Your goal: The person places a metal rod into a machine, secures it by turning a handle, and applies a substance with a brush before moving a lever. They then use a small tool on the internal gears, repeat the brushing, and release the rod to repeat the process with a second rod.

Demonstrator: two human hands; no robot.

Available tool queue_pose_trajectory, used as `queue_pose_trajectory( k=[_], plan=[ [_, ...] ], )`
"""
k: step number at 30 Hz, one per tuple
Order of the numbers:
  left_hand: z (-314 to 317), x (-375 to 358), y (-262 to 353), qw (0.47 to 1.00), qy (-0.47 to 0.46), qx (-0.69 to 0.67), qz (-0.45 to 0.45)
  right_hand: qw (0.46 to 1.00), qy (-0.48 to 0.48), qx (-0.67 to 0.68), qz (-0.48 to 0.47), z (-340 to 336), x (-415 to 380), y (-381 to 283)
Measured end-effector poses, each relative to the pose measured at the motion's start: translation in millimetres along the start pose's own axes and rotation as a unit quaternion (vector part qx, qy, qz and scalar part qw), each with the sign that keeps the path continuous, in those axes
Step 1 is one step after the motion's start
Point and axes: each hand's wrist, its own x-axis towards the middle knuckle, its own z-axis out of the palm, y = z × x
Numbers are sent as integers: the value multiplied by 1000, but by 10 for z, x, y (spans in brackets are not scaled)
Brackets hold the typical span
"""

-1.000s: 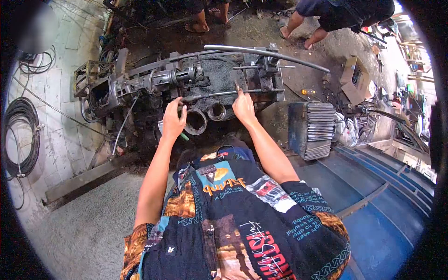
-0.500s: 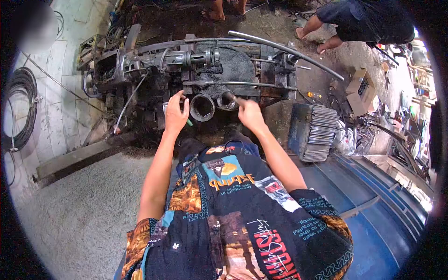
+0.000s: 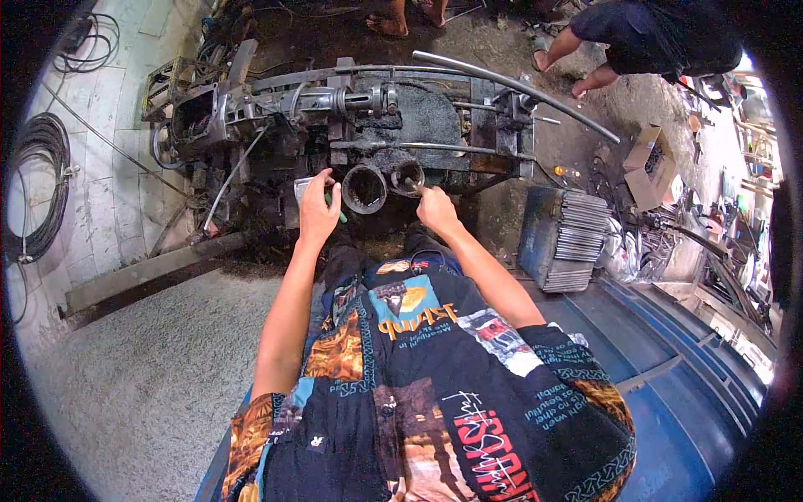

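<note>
My right hand [image 3: 437, 211] is closed around the end of a short brown stick-like tool [image 3: 416, 185]. The far end of this tool reaches into the small round metal can [image 3: 396, 185]; what its tip looks like is hidden. Just left of that can is a larger round metal container [image 3: 365, 207], its inside dark and wet-looking. Beside this container, my left hand [image 3: 319, 216] has its fingers and thumb curled around a thin green object [image 3: 342, 217], mostly covered by the hand. A pale metal piece [image 3: 300, 191] shows at the left hand's outer side.
Beyond the cans lies a greasy machine [image 3: 355, 100] with dark shavings [image 3: 418, 117] and a long metal bar [image 3: 519, 92]. A finned motor [image 3: 573, 238] stands at the right, near an open cardboard box [image 3: 651, 171]. Other people's legs [image 3: 556, 50] are at the back.
My right hand has drawn slightly left and towards me, and the tool now stands more steeply in the small can. My left hand stays beside the larger container, its fingers more curled.
</note>
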Motion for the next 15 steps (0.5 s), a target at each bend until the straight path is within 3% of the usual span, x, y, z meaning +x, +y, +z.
queue_pose_trajectory(
  k=[2,4,5,6,8,10,12,13,15],
  plan=[
    [19,6,25,1000,-4,-4,-2,1000,-11,4,12,-15,21,56],
    [27,23,42,1000,-6,-5,-6,984,11,167,65,-107,23,79],
    [34,28,52,1000,-7,-2,-4,982,56,182,10,-32,54,226],
    [40,40,60,1000,-7,1,0,931,-53,336,133,-142,98,264],
    [61,53,79,1000,-2,-3,5,822,-67,540,167,-387,82,303],
    [76,87,108,1000,1,-10,13,832,-20,527,172,-538,158,355],
    [88,108,129,1000,1,-9,29,933,151,318,71,-512,346,484],
    [88,120,164,1000,-4,-10,27,933,155,316,73,-679,337,353],
    [109,137,180,999,-11,-15,26,935,282,212,30,-1011,338,57]
  ],
)
